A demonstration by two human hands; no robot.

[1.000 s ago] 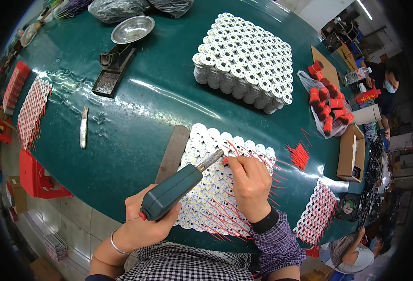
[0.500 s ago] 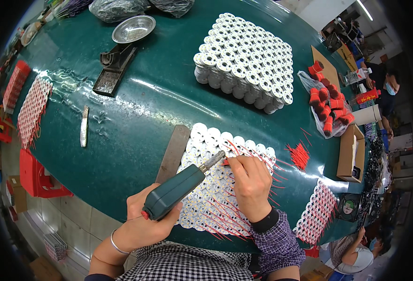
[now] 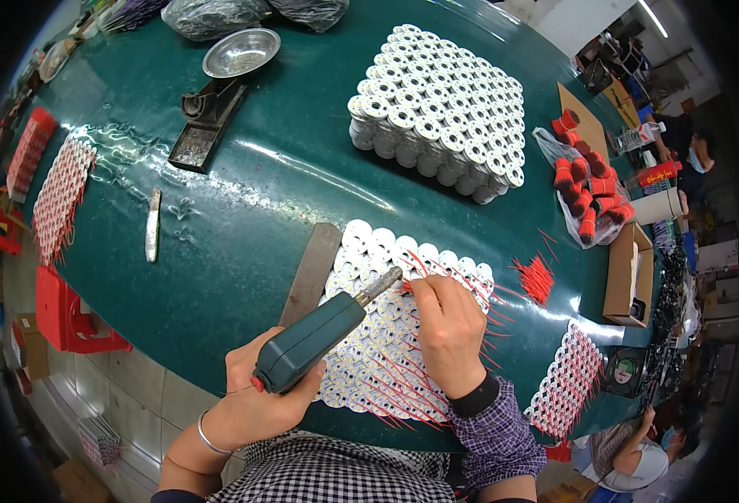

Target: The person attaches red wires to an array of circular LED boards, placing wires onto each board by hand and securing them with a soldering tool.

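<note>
Here at the bench's near edge (image 3: pixel 191 365), your left hand (image 3: pixel 260 401) grips the soldering iron (image 3: pixel 323 329) by its handle, your right hand (image 3: pixel 449 329) pinching light, likely limp red wires (image 3: pixel 405 287).

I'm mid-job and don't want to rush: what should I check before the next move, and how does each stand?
1. Left hand gripping the green tool: ok, held near its rear end.
2. Right hand holding red wire: ok, red shows at its fingers.
3. Fingers well clear of the metal tip: not ok, they are close.
4. Metal tip touching a disc: cannot tell.
5. White disc array on the table: ok.
6. Loose red wires nearby: ok, piled right of the array.
</note>
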